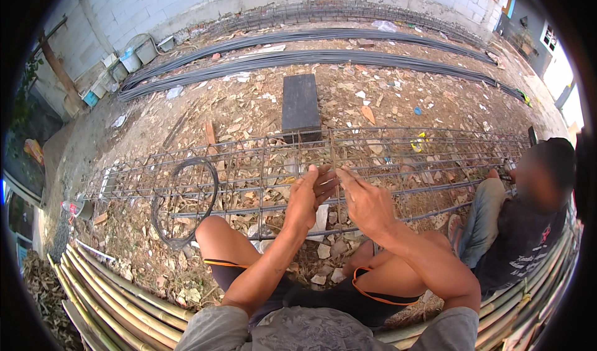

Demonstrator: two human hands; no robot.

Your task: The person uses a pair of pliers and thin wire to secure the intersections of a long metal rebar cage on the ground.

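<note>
A long cage of thin steel bars [261, 186] lies across in front of my knees. Over its middle, beside an upright stirrup, my left hand [305, 197] has its fingers stretched out to the right and slightly apart. Close to its fingertips, my right hand [368, 205] points inward with its fingers closed in a pinch. Whatever it grips is too small or hidden to make out. A loose coil of dark tie wire [216, 183] hangs over the cage to the left. Behind the cage, a dark rectangular block [300, 102] stands against its far bars.
A co-worker [528, 208] sits at the right by the cage's end. Bamboo poles [118, 295] lie behind me. Long bundles of steel bars [311, 57] stretch across the leaf-strewn ground near a block wall [174, 6]. Buckets [130, 59] stand at the far left.
</note>
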